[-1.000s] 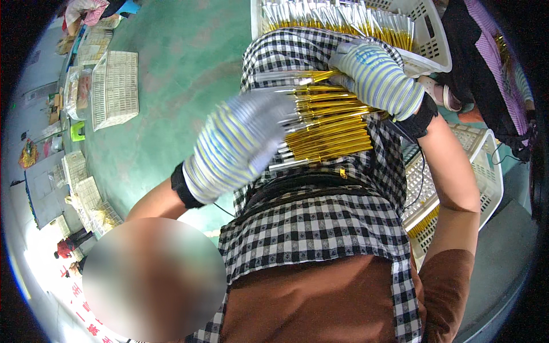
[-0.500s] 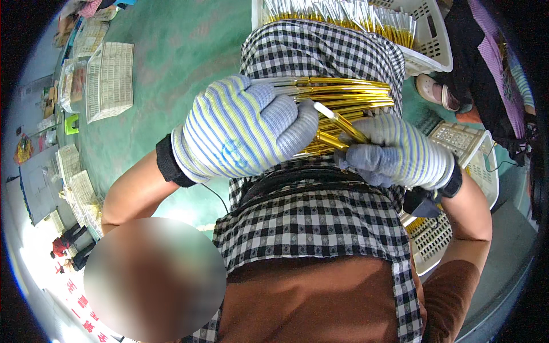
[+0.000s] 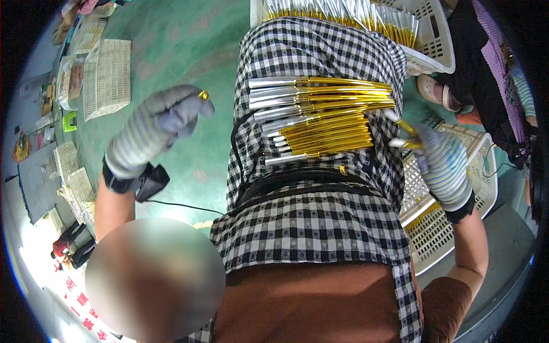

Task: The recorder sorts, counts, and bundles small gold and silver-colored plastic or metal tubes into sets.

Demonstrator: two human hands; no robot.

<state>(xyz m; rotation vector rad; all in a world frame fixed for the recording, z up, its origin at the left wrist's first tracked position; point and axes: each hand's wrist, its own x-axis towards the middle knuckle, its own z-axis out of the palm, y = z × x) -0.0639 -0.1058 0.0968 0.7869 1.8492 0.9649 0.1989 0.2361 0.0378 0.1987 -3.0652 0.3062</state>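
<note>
On my lap, across a black-and-white checked apron (image 3: 320, 48), lies a row of slim gold foil tubes (image 3: 334, 134). Some carry long silver-white wrapped ends on their left side, others short white tips. My left hand (image 3: 154, 131), in a striped knit glove, is raised to the left of the lap, fingers curled together. At its fingertips shows a small gold piece (image 3: 203, 95); the rest of it is hidden. To the right of the row, my gloved right hand (image 3: 445, 166) grips gold tubes with white tips (image 3: 405, 127), which point left.
A white plastic basket (image 3: 434, 34) full of silver-and-gold tubes stands beyond my knees. More white baskets (image 3: 480, 186) sit at my right, and cream crates (image 3: 108, 80) stand on the green floor at the left. Another person's shoe (image 3: 434, 91) is at the far right.
My hands have moved apart: the left went left off the lap, the right went right with gold tubes in it. The row on the apron is now uncovered.
</note>
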